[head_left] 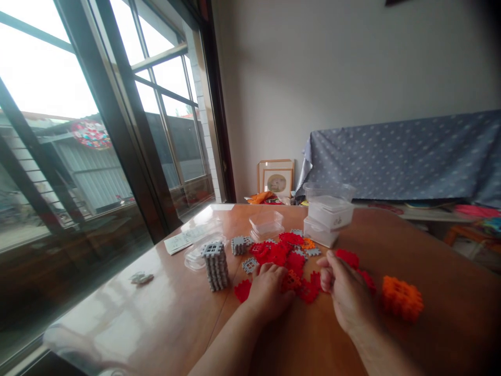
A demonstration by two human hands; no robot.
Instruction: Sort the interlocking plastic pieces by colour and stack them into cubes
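Observation:
My left hand (pixel 270 287) lies on a loose heap of red plastic interlocking tiles (pixel 274 253), its fingers bent over them and the thumb apart. Over the heap's right side, my right hand (pixel 344 287) is closed with curled fingers; whatever it may hold is hidden. More red tiles (pixel 347 258) show just behind and beside this hand. Grey tiles (pixel 249 265) and a few orange ones (pixel 308 244) lie among the red. A tall stack of grey tiles (pixel 217 266) stands left of my left hand. To the right sits a stack of orange tiles (pixel 403 298).
Clear plastic boxes (pixel 321 231) are stacked behind the heap, with a shallow clear container (pixel 266 224) nearby. A shorter grey stack (pixel 240 244), clear lids (pixel 195 256), a printed paper (pixel 186 242) and a small clear packet (pixel 141 278) lie on the wooden table (pixel 176 313).

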